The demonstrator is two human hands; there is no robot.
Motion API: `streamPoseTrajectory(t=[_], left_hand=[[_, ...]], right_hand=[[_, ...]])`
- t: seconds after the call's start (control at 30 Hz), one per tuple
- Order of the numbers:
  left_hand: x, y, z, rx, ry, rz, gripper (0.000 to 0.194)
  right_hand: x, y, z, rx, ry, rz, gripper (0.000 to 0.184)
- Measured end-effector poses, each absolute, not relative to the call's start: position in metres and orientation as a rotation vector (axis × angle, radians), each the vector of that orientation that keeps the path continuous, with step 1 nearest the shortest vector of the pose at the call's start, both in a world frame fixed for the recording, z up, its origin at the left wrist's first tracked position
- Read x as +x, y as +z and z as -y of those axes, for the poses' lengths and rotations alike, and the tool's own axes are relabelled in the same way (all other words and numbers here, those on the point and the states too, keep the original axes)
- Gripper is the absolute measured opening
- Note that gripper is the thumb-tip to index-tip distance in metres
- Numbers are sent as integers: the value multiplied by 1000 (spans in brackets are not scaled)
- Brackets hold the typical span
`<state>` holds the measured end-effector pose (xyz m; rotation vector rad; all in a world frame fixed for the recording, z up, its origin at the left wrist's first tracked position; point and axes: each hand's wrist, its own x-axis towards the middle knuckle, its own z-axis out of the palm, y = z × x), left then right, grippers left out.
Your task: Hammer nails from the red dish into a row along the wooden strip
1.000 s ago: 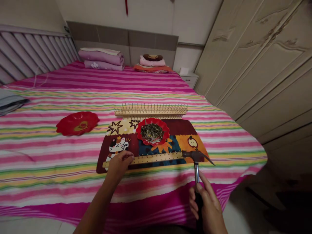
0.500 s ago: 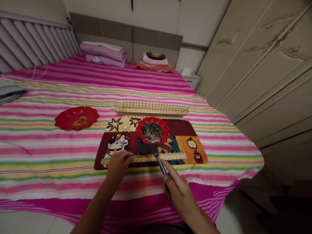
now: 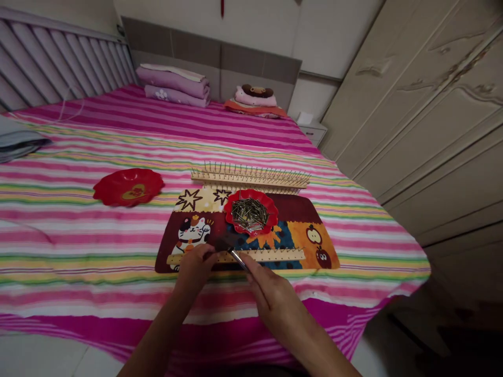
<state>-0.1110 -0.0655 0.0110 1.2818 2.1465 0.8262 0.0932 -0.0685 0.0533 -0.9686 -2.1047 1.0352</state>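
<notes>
My right hand grips a hammer by its handle. The hammer's dark head is close to the fingertips of my left hand, over a narrow wooden strip. The strip lies across the front of a patterned mat, with a row of holes and several nails standing towards its right end. My left thumb and finger are pinched together at the strip; whatever is between them is too small or hidden. Just behind the strip, a red scalloped bowl holds many loose nails.
Wooden strips bristling with upright nails lie behind the bowl. A red scalloped plate is to the left on the striped bedcover. Folded bedding sits near the headboard, and a wardrobe stands at the right.
The hammer and my right hand have moved left, bringing the hammer head close to my left fingertips. My left hand remains pinched at the strip. The whole view has shifted slightly.
</notes>
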Motion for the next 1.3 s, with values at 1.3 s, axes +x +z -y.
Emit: streamPoseTrajectory(t=[1.3], left_hand=[[-41, 55, -78, 1828, 183, -2000, 12]], right_hand=[[235, -42, 67, -1086, 1416, 201, 53]])
